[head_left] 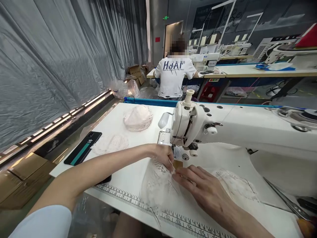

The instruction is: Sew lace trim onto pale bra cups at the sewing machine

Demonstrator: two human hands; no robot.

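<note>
Sheer white lace fabric lies on the sewing table, just in front of the sewing machine's needle area. My left hand is closed, pinching the edge of this lace close to the presser foot. Beside it, my right hand has its fingers together on the same edge, fingertips almost meeting the left hand's. A thin shiny strip shows at the right fingers; its kind is unclear. The white sewing machine stands directly beyond both hands, its needle partly hidden. Another lace piece rests to the right of my right hand.
Scissors lie at the right. A pale lace cup, more lace and a dark phone sit on the left. A printed ruler runs along the front edge. Ahead, a person in a white shirt sits at another table.
</note>
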